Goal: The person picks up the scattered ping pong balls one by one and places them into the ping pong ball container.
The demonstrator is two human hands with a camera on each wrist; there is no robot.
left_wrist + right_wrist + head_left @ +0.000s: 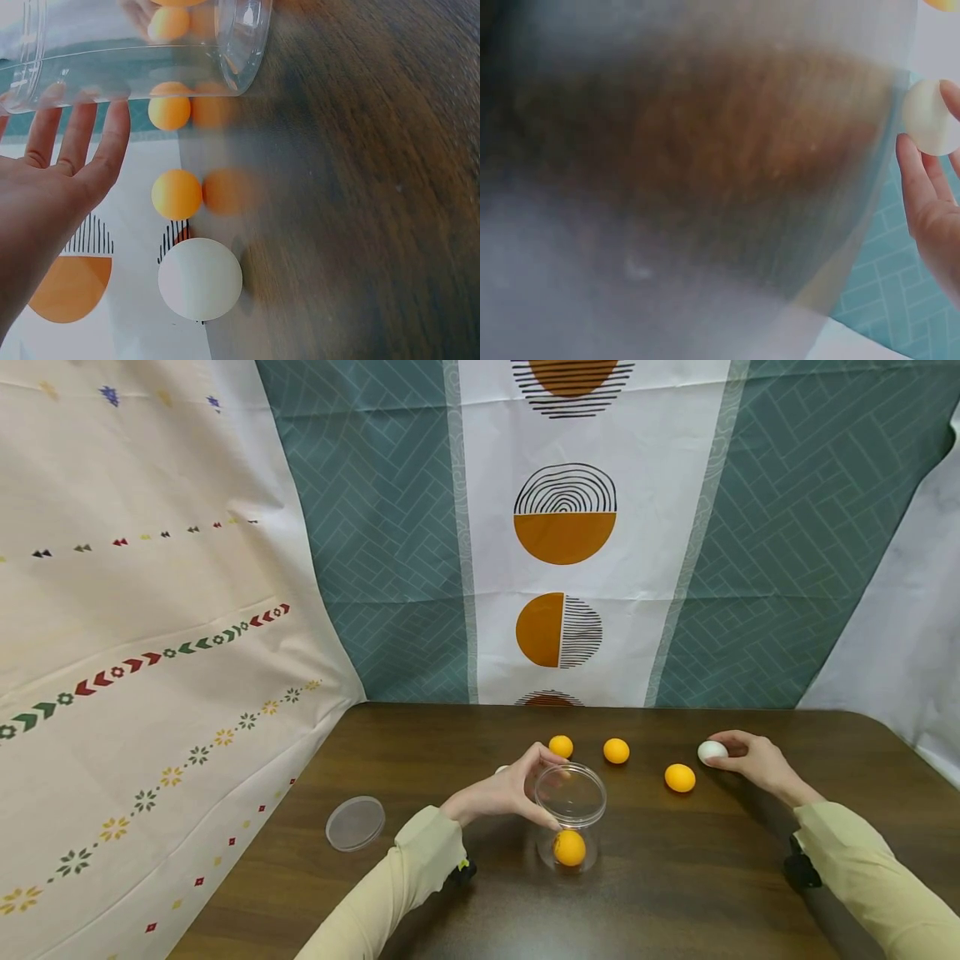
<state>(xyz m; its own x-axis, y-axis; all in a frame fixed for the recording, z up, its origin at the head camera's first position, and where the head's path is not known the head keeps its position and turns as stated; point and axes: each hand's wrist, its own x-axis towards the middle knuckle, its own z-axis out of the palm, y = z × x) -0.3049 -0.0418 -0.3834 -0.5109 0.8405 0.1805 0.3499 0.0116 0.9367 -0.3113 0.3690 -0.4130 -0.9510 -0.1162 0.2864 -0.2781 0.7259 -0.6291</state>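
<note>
My left hand grips a clear plastic jar near its open rim, thumb on the near side and fingers behind. Inside the jar, low down, lies an orange ball. Out to the right, my right hand pinches a white ball between thumb and fingers; in the right wrist view this ball shows at the right edge. A second white ball sits on the table behind the left hand, mostly hidden from the head view.
Beyond the jar stand two orange balls, one just behind it and one further right. Another orange ball lies close to the right hand. A clear round lid rests at the left of the brown table. Cloths hang behind and beside it.
</note>
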